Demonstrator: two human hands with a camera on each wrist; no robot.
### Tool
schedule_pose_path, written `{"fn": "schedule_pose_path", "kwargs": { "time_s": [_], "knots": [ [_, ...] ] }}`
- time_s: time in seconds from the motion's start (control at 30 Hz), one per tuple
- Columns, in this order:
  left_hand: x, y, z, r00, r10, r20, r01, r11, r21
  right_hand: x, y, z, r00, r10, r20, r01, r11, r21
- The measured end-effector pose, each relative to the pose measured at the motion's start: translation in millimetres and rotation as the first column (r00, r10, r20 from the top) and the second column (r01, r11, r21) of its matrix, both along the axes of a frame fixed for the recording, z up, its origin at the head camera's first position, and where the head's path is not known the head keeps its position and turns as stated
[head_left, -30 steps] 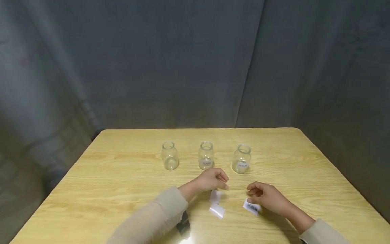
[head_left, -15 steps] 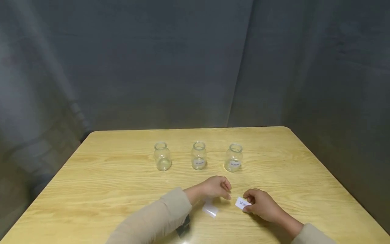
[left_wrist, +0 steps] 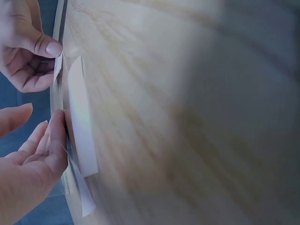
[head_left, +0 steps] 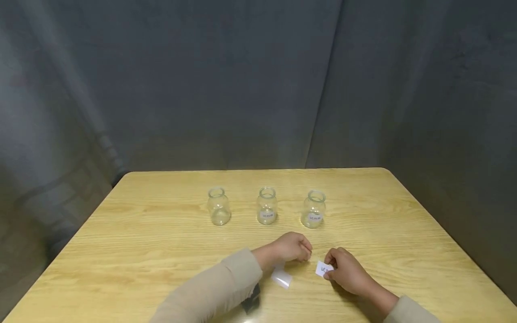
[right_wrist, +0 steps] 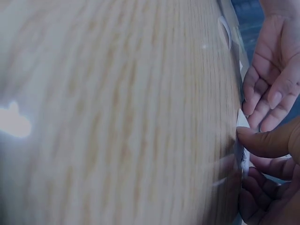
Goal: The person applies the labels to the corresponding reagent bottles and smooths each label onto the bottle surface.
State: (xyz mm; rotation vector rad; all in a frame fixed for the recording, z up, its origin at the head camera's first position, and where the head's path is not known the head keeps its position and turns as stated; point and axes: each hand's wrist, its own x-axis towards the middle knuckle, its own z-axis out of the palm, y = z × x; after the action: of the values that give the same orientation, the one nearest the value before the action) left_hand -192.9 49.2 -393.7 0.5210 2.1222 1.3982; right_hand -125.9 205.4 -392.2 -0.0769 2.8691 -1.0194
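Note:
My right hand [head_left: 348, 271] pinches a small white label with dark print [head_left: 323, 269] between thumb and fingers, low over the table. In the right wrist view the thumb presses on the label [right_wrist: 242, 154]. Just left of it is my left hand [head_left: 291, 247], its fingers loosely bent with nothing between them. The left wrist view has this hand's thumb apart from its fingers [left_wrist: 57, 140]. Two white slips [head_left: 281, 278] lie below the left hand, partly overlapped by it in the head view.
Three clear glass jars stand in a row beyond the hands. The middle jar [head_left: 267, 206] and right jar [head_left: 313, 209] carry white printed labels; the left jar [head_left: 219, 206] shows none. A dark flat piece [head_left: 252, 299] lies partly under the left sleeve.
The right hand has taken hold of the printed label and lifted it slightly, shifting it toward the left hand. The left hand has moved a little nearer the person. The head view has shifted slightly.

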Motion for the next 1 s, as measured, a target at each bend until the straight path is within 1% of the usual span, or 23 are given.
{"fn": "schedule_pose_path", "kwargs": {
  "time_s": [0.07,0.17,0.23,0.3,0.37,0.47,0.5,0.6,0.67,0.73,0.83,0.9,1.0],
  "knots": [
    [-0.2,2,0.3,1.0,0.002,0.011,-0.002,1.0,0.004,-0.4,1,0.2,1.0,0.018,0.007,-0.018,1.0,-0.021],
    [-0.3,3,0.3,1.0,-0.002,0.03,0.001,1.0,0.015,-1.2,3,1.8,0.997,0.076,0.014,-0.074,0.995,-0.064],
    [-1.0,3,0.4,1.0,-0.008,0.03,0.008,1.0,0.017,-3.4,5,3.0,0.992,0.123,0.009,-0.122,0.987,-0.109],
    [-2.5,2,0.5,1.0,-0.01,0.027,0.009,1.0,0.027,-6.6,6,4.4,0.99,0.142,-0.005,-0.141,0.98,-0.142],
    [-4.2,2,0.3,1.0,-0.012,0.024,0.011,0.999,0.036,-10.3,6,5.6,0.991,0.131,-0.016,-0.132,0.976,-0.173],
    [-6.9,1,1.6,1.0,-0.003,0.027,0.001,0.998,0.06,-15.3,5,8.3,0.996,0.088,-0.018,-0.09,0.965,-0.245],
    [-7.5,0,2.8,1.0,0.002,0.019,-0.003,0.998,0.062,-16.9,4,9.4,0.997,0.071,-0.018,-0.074,0.959,-0.275],
    [-8.8,-2,6.5,1.0,0.029,0.002,-0.029,0.996,0.086,-21.3,0,13.2,0.998,0.045,-0.039,-0.056,0.926,-0.374],
    [-9.4,-3,8.2,0.998,0.049,-0.027,-0.047,0.994,0.094,-24.6,-3,15.7,0.998,0.031,-0.058,-0.053,0.908,-0.415],
    [-9.8,-5,9.3,0.997,0.073,-0.015,-0.07,0.989,0.13,-27.5,-7,17.6,0.996,0.034,-0.082,-0.066,0.899,-0.433],
    [-10.7,-8,10.0,0.994,0.11,-0.014,-0.106,0.98,0.169,-31.5,-12,20.1,0.995,0.031,-0.093,-0.069,0.894,-0.442],
    [-12.0,-9,10.9,0.991,0.13,0.0,-0.128,0.971,0.201,-33.5,-13,21.2,0.995,0.027,-0.098,-0.068,0.89,-0.451],
    [-12.9,-10,12.8,0.988,0.153,0.006,-0.15,0.962,0.227,-35.3,-13,22.1,0.995,0.025,-0.099,-0.07,0.878,-0.474]
  ]
}}
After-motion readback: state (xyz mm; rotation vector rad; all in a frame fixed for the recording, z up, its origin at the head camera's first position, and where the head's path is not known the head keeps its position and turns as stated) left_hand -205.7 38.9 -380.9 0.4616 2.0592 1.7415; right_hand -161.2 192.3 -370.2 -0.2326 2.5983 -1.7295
